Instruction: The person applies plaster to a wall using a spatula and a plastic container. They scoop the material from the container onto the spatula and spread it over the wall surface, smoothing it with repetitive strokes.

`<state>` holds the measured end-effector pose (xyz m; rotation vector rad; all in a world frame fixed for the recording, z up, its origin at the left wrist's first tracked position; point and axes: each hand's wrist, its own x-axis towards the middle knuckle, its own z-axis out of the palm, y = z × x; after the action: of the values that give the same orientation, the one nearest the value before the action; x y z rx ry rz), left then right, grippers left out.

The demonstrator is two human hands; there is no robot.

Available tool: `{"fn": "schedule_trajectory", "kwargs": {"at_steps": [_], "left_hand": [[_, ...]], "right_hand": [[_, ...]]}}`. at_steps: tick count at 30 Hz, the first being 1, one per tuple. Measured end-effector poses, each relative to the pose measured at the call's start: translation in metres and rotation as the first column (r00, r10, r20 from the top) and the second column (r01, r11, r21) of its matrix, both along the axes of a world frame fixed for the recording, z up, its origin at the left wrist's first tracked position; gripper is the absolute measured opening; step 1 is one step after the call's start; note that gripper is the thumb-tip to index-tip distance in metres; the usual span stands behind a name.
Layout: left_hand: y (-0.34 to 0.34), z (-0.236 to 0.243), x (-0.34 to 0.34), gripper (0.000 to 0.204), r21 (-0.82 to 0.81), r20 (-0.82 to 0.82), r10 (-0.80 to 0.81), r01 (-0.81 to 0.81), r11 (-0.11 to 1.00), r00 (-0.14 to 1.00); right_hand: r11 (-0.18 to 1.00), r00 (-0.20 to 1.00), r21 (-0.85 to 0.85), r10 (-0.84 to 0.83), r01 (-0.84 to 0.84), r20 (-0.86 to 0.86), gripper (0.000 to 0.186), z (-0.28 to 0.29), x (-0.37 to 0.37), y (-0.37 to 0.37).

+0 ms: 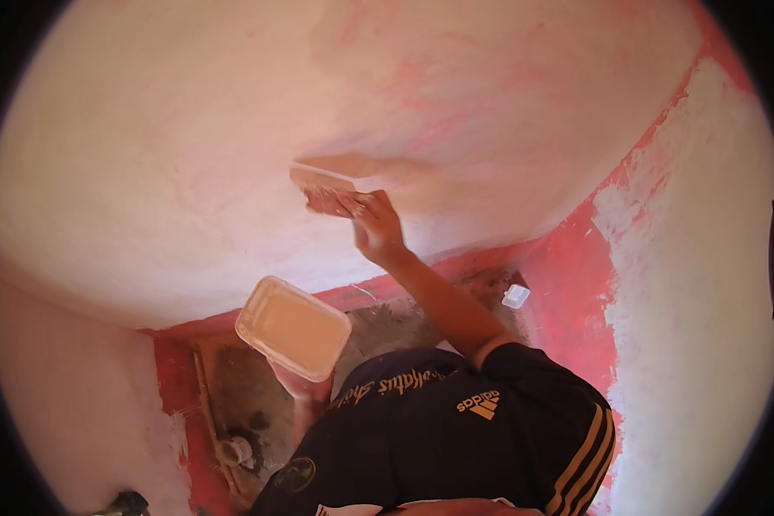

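right hand [377, 225]: fingers closed around trowel [322, 185], blade flat against wall [163, 155] at 12 o'clock | left hand [294, 383]: fingers hidden, supporting white tray [292, 328] from beneath at 7 o'clock

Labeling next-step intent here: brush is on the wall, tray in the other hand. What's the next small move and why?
Probably drag the brush sideways along the wall. The right hand presses its bristles flat against the surface, and red streaks show through the pale coat just to the right. The left hand holds the paint tray below, within easy reach for a reload.
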<state>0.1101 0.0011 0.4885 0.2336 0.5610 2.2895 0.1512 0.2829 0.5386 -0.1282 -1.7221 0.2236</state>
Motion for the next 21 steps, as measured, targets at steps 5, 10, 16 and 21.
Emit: {"fn": "schedule_trajectory", "kwargs": {"at_steps": [5,10,16,21], "left_hand": [[-0.001,0.005,0.012,0.054,-0.095,0.011,0.057,-0.055,0.994,0.998],[0.028,0.01,0.024,0.056,-0.019,0.014,-0.046,0.046,0.999,0.999],[0.06,0.007,0.062,0.057,-0.056,-0.004,-0.051,0.051,0.997,0.999],[0.092,0.007,0.095,0.053,-0.127,0.069,-0.027,0.036,0.991,0.997]], "right_hand": [[0.904,0.864,-0.338,-0.376,0.262,-0.336,0.019,0.042,0.128,0.105],[0.736,0.599,-0.556,-0.658,0.386,-0.456,0.028,0.082,0.22,0.239],[0.972,0.948,-0.03,-0.233,0.232,-0.218,0.028,0.017,0.067,0.088],[1.0,0.998,-0.02,0.002,-0.004,-0.07,0.014,0.055,0.157,0.093]]}}
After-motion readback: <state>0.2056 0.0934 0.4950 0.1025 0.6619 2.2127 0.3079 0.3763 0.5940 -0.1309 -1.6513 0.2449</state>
